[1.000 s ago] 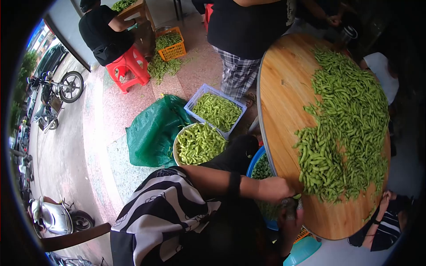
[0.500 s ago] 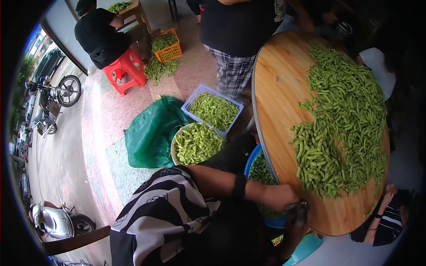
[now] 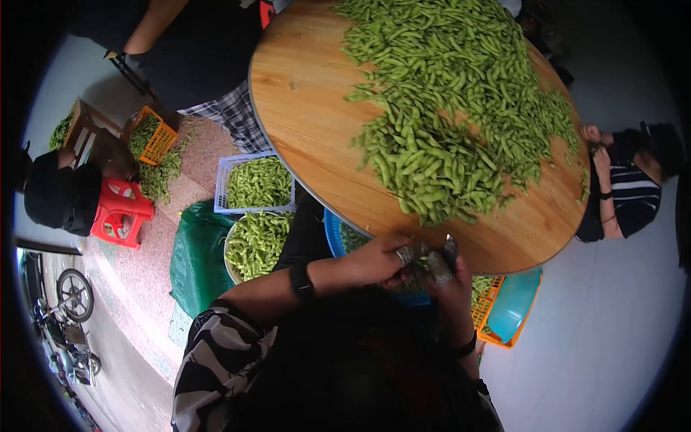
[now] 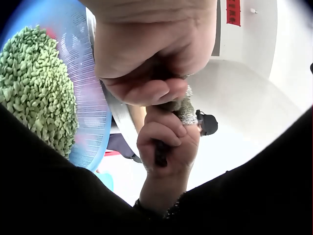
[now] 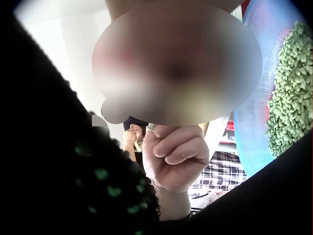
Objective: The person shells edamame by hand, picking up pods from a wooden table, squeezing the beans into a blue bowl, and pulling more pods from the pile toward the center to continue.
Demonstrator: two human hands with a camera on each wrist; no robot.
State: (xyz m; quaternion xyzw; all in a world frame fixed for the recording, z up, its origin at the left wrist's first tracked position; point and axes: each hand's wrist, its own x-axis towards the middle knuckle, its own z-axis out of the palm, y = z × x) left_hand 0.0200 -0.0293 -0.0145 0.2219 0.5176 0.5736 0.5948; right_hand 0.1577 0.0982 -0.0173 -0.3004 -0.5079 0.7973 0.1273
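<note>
My left hand [image 3: 378, 259] and right hand [image 3: 450, 286] meet at the near edge of the round wooden table [image 3: 309, 93]. Fingers of both are curled, and grey wrapping covers some fingertips. Between them they pinch a small greenish bean pod [image 3: 419, 263], mostly hidden by the fingers. In the left wrist view the left hand [image 4: 151, 49] is close above the right hand [image 4: 166, 139], whose palm encloses something dark. A blurred patch hides the near hand in the right wrist view. Below the hands is a blue basket [image 4: 90, 93] of shelled green beans [image 4: 39, 88].
Green soybean pods [image 3: 446, 93] are heaped across the table. On the left stand a bowl of pods [image 3: 258, 245], a lilac crate [image 3: 219, 183] and a green sack [image 3: 198, 252]. An orange crate with a teal basin [image 3: 515, 309] is at right. Other people are around the table.
The head view has swung, so the table now lies further left and higher. The right hand shows more plainly, and both hands remain together at the table's edge.
</note>
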